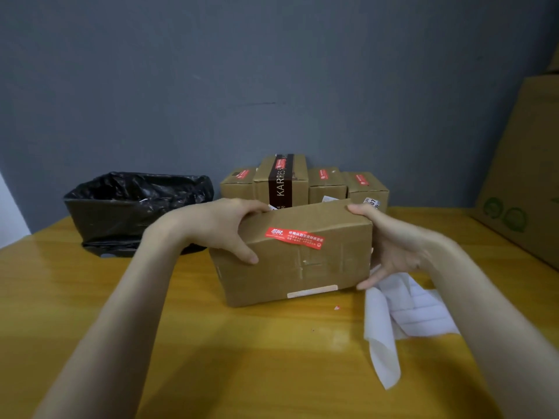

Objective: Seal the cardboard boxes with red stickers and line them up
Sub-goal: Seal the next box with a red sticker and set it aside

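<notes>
Both hands are gripping a cardboard box (302, 267) over the middle of the table (242, 358). The left hand (223, 228) is curling over its top left corner, thumb pressing on the front, and the right hand (393, 246) is clasping its right end, fingers wrapping underneath. The box is tilting toward the person, and a red sticker (295, 238) is lying across its upper front edge, so sealing this one is looking finished. Along the table's far edge, four sealed boxes (326, 182) are standing side by side, each showing a red sticker. What is remaining, seemingly, is setting this box into that row. Peeled white backing paper (417, 309) is lying near the right edge, and a black bin bag (136, 207) is sitting at the far left corner
</notes>
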A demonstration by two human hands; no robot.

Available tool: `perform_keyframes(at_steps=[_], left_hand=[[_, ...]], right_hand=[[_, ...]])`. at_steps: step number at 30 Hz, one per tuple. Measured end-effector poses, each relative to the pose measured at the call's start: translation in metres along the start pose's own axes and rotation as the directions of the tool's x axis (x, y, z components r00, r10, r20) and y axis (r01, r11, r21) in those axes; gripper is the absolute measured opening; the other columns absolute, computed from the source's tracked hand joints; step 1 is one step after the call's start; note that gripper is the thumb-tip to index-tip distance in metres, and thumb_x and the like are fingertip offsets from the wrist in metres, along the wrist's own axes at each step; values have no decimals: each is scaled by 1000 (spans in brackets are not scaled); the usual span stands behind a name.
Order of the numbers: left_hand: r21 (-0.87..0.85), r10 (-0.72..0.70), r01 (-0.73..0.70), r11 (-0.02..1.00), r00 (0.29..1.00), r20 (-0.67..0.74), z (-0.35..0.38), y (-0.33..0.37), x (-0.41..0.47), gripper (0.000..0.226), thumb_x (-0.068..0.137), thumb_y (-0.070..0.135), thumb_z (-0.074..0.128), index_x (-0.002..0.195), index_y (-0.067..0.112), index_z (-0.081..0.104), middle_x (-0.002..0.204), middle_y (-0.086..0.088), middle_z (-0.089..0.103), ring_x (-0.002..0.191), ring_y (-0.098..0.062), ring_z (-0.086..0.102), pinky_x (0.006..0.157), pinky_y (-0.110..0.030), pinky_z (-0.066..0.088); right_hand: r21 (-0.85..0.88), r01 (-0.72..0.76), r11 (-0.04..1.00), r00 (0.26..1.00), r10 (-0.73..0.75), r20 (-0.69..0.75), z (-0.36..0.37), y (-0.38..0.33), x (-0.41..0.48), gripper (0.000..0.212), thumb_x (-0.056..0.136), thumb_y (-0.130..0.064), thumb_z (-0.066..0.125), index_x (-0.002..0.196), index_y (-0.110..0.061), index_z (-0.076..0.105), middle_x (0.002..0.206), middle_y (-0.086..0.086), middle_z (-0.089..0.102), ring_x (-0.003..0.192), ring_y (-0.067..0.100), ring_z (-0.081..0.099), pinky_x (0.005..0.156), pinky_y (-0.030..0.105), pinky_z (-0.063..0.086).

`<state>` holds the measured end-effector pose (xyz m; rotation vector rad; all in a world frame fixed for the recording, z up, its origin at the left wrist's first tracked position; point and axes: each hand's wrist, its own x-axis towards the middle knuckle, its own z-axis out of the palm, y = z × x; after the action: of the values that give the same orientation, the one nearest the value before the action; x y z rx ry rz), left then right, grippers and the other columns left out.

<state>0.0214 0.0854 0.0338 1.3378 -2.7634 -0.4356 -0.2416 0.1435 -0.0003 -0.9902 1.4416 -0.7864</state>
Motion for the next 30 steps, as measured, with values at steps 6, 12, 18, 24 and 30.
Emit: perform_keyframes(at_steps=[6,12,18,24,30], left_hand=[[-5,-12,12,1000,1000,21,-3,-7,0,88,72,38,77,144,34,27,133,11,39,107,-6,40,85,-20,37],[-54,-28,30,998,999,45,-4,-14,3,83,70,38,78,140,31,33,117,17,42,103,-5,46,78,-16,41],[-82,-40,45,996,997,63,-2,-20,8,82,66,38,81,134,32,36,119,14,46,103,-7,51,80,-20,47],[-51,-43,48,998,995,88,-3,-22,11,83,67,38,80,134,32,32,116,15,44,92,-2,49,69,-12,42],[-30,-44,48,998,993,107,-3,-24,14,86,66,42,79,136,33,30,116,16,43,96,-2,48,69,-13,42]], right_hand=[[-184,-10,983,999,1,-54,3,1,-1,51,79,-72,38,112,-36,52,120,7,52,105,42,57,71,50,57],[-504,3,864,965,-134,-224,11,-13,4,50,83,-63,46,108,-22,59,109,2,60,97,23,62,79,39,56],[-746,387,543,532,-792,-300,45,-31,13,11,88,-22,61,88,-17,71,75,-11,58,73,4,51,62,17,38],[-585,628,513,711,-683,165,81,-45,17,18,87,-14,63,83,-28,72,80,-17,66,72,-12,57,65,3,43],[-605,615,506,757,-594,273,78,-47,23,11,83,-14,68,82,-24,73,67,-16,64,60,-9,53,57,5,39]])
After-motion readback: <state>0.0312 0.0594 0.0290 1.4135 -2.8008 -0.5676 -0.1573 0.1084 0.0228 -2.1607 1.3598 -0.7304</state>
